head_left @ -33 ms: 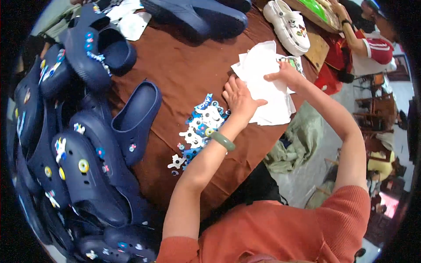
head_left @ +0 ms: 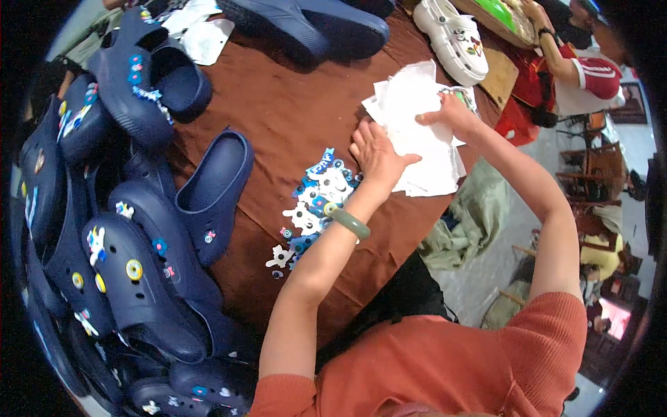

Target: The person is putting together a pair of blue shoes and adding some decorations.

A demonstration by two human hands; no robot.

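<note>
A loose stack of white sheets (head_left: 413, 128) lies on the brown cloth, its edges uneven. My left hand (head_left: 379, 154) rests at the stack's left edge, fingers spread and thumb over the paper; a green bangle (head_left: 351, 224) circles that wrist. On the stack's right side is my right hand (head_left: 450, 117), thumb stretched across the paper and fingers apart. Partly under its fingertips shows a small white and green printed piece (head_left: 467, 99). Left of my left forearm lies a pile of blue, white and black shoe charms (head_left: 323, 191), partly hidden by the arm.
Navy clogs with charms (head_left: 139, 278) crowd the left side. A single navy clog (head_left: 219, 194) lies nearer the charms. Large navy clogs (head_left: 313, 31) and a white clog (head_left: 455, 45) stand at the back. Brown cloth (head_left: 278, 111) covers the table. Another person's arm (head_left: 549, 42) reaches in at upper right.
The whole view has shifted very slightly. Both hands stay on the white sheets in nearly the same pose.
</note>
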